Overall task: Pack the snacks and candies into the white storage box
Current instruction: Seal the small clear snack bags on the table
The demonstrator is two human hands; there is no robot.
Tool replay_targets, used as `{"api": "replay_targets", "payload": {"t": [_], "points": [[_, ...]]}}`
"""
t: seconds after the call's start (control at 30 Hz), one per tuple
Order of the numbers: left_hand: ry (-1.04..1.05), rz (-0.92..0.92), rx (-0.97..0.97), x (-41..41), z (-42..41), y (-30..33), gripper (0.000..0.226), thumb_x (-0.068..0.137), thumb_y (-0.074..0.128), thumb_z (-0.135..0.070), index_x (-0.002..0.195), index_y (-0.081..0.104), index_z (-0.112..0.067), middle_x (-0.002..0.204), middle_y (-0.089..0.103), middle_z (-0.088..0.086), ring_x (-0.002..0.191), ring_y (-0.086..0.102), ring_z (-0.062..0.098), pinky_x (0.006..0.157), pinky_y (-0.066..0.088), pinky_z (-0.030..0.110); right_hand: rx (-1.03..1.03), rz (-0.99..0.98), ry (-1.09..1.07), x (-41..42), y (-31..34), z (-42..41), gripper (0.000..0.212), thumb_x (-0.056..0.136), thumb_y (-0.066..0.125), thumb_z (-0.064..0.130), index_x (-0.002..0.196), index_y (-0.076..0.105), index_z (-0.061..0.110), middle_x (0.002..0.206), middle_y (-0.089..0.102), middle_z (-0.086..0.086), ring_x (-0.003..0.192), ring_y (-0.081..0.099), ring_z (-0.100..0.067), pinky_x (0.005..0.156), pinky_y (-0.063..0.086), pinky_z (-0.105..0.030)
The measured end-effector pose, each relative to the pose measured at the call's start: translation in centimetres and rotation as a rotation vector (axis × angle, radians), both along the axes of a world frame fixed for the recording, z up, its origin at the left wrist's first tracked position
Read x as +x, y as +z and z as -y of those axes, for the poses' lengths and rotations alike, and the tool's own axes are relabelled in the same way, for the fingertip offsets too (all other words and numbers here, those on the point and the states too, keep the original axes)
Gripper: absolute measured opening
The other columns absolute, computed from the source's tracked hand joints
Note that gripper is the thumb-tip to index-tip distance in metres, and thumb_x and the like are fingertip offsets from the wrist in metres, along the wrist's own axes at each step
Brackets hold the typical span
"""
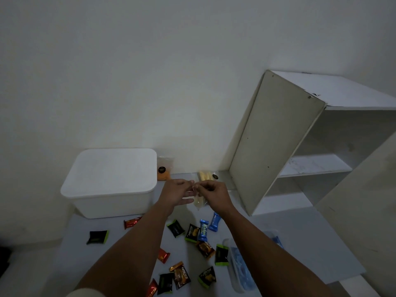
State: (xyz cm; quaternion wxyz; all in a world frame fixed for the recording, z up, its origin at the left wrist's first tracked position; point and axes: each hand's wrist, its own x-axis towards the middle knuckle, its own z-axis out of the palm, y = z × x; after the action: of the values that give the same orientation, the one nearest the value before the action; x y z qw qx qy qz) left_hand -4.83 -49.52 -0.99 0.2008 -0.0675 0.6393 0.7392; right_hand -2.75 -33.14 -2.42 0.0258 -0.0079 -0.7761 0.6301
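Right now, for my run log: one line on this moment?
left hand, right hand: pinching clear packet | white storage box: lid on | candies: scattered on table

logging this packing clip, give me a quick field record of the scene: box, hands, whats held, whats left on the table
box: white storage box, lid on, at the table's far left
left hand: fingers pinch the clear snack bag
right hand: pinches the same bag at its top
held item: clear bag with pale contents, lifted between both hands
by the wall: orange snack pouch, yellow stick pack
loose on table: Nextar packets, blue Kalpa candy, red candies
right side: white shelf unit
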Motion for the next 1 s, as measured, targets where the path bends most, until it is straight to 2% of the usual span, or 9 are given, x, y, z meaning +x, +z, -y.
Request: {"api": "replay_targets", "payload": {"t": [0.23, 0.43, 0.57, 0.77, 0.83, 1.0], "points": [[-0.022, -0.048, -0.111, -0.3, 0.5, -0.2, 0.017, 0.095, 0.066, -0.011, 0.099, 0.073, 0.004, 0.096, 0.077, 0.019, 0.087, 0.077, 0.022, 0.074, 0.064, 0.037, -0.008, 0.055, -0.012, -0.3, 0.3, 0.3, 0.012, 0.086, 0.072, -0.003, 0.098, 0.073, -0.007, 0.08, 0.074, -0.013, 0.066, 0.069, -0.009, 0.065, 0.054, -0.02], [-0.073, -0.137, -0.25, -0.5, 0.2, 0.5, 0.016, 0.095, 0.06, -0.006, 0.096, 0.07, 0.007, 0.091, 0.076, 0.018, 0.084, 0.078, 0.022, 0.077, 0.064, 0.042, -0.058, 0.132, -0.055, -0.1, 0.3, 0.5, 0.014, 0.091, 0.064, -0.001, 0.102, 0.072, -0.002, 0.078, 0.068, -0.01, 0.067, 0.065, -0.016, 0.058, 0.053, -0.023], [-0.143, -0.146, -0.293, -0.6, 0.0, 0.6, 0.015, 0.096, 0.06, -0.01, 0.095, 0.07, 0.002, 0.087, 0.076, 0.015, 0.083, 0.077, 0.022, 0.078, 0.063, 0.043, -0.007, 0.114, -0.052, 0.0, 0.7, 0.1, 0.014, 0.094, 0.067, 0.009, 0.093, 0.075, -0.002, 0.072, 0.069, -0.005, 0.056, 0.061, -0.008, 0.055, 0.05, -0.023], [-0.13, -0.138, -0.344, -0.8, -0.5, 1.0, 0.02, 0.101, 0.052, -0.024, 0.095, 0.06, -0.006, 0.094, 0.072, 0.021, 0.075, 0.074, 0.026, 0.063, 0.062, 0.036, 0.077, 0.078, -0.006, 0.3, 0.7, 0.1, 0.013, 0.093, 0.065, 0.006, 0.09, 0.076, 0.0, 0.07, 0.07, 0.0, 0.062, 0.064, -0.01, 0.058, 0.052, -0.023], [-0.166, -0.164, -0.353, -0.9, -0.6, 1.0, 0.023, 0.103, 0.045, -0.021, 0.089, 0.058, -0.009, 0.092, 0.069, 0.024, 0.074, 0.07, 0.028, 0.064, 0.061, 0.038, 0.079, 0.082, -0.02, 0.5, 0.7, 0.2, 0.013, 0.092, 0.065, 0.008, 0.088, 0.075, 0.0, 0.068, 0.07, -0.001, 0.059, 0.064, -0.009, 0.057, 0.052, -0.024], [-0.245, -0.186, -0.326, -0.8, -0.4, 1.2, 0.024, 0.104, 0.048, -0.022, 0.087, 0.06, -0.012, 0.083, 0.067, 0.013, 0.073, 0.066, 0.022, 0.079, 0.059, 0.047, -0.022, 0.073, -0.05, 0.5, 0.6, 0.0, 0.017, 0.095, 0.066, 0.013, 0.089, 0.072, -0.003, 0.076, 0.07, -0.015, 0.062, 0.066, -0.021, 0.06, 0.057, -0.033]]}}
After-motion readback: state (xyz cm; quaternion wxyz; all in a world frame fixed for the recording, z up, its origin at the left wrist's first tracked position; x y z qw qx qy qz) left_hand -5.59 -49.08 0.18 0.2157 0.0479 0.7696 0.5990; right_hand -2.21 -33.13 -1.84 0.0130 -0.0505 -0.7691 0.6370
